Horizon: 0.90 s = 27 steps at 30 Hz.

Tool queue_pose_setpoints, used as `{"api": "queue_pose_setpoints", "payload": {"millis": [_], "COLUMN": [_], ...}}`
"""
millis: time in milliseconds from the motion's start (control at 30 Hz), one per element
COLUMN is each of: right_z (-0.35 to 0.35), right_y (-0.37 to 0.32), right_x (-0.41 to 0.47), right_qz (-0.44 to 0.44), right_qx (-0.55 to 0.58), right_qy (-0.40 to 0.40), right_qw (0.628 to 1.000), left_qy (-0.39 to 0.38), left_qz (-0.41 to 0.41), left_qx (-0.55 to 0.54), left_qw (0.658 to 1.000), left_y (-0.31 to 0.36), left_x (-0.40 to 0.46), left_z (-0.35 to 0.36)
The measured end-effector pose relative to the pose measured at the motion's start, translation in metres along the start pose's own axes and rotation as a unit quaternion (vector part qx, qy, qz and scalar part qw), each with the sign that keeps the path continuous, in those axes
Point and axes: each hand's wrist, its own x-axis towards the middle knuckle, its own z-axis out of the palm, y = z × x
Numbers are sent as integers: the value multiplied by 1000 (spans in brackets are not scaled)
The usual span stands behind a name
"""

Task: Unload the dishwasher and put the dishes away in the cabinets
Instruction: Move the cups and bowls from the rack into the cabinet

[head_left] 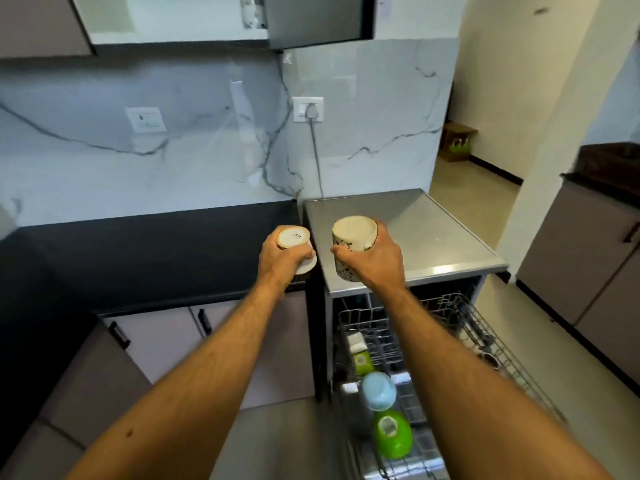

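Note:
My left hand (282, 258) grips a small cream cup (293, 239) upside down, its base facing me, over the edge of the black counter (138, 258). My right hand (372, 259) grips a larger cream speckled mug (353, 237), also upside down, above the steel top of the dishwasher (433, 230). Below, the pulled-out rack (467, 327) holds a blue bowl (379, 391), a green bowl (393, 434), a smaller green cup (362, 362) and a white item (356, 341). An upper cabinet (166, 19) stands open above.
Marble backsplash with two sockets (308, 109) and a cable running down to the dishwasher. Lower cabinet doors with black handles (204, 322) sit under the counter. A doorway to another room opens at right; more cabinets (588, 258) line the right wall.

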Motion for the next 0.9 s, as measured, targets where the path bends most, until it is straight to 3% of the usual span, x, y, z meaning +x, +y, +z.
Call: {"api": "queue_pose_setpoints", "payload": {"millis": [400, 900], "right_z": [157, 222], "right_y": [-157, -283], "right_x": [9, 79], "right_qz": [-59, -111], "right_qx": [23, 42], "right_qy": [8, 44], "right_qw": [998, 992], "left_qy": [77, 114], "left_qz": [57, 109], "left_qx": [2, 10], "left_qw": [995, 987], "left_y": [20, 113], "left_x": [76, 172], "left_z": [-208, -301]}}
